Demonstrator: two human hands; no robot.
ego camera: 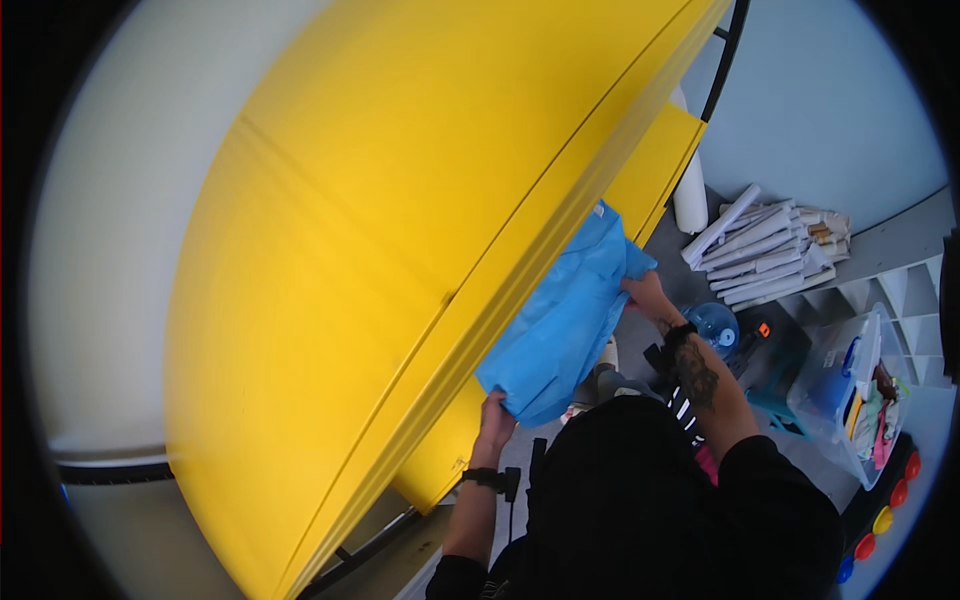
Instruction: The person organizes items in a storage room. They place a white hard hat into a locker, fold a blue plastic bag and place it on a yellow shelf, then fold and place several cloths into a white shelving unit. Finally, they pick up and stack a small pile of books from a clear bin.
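Note:
A piece of thin light-blue fabric or plastic sheeting [566,322] hangs in folds between my two hands. My left hand [495,421] pinches its lower left corner. With the fingers of my right hand [649,295] I grip its right edge, higher up. The far side of the blue piece passes behind the edge of a large yellow panel [360,225], so part of it is hidden. This panel runs diagonally across the view, just beyond both hands. Below its edge, parts of a lower yellow board [667,169] show on either side of the blue piece.
Many rolled white sheets [772,247] lie piled by the wall. Nearer are a clear blue water jug [712,328] and a clear plastic bin [847,405] holding cloths. White cubby shelving [911,289] stands behind the bin. A black frame tube [726,60] curves beside the panel.

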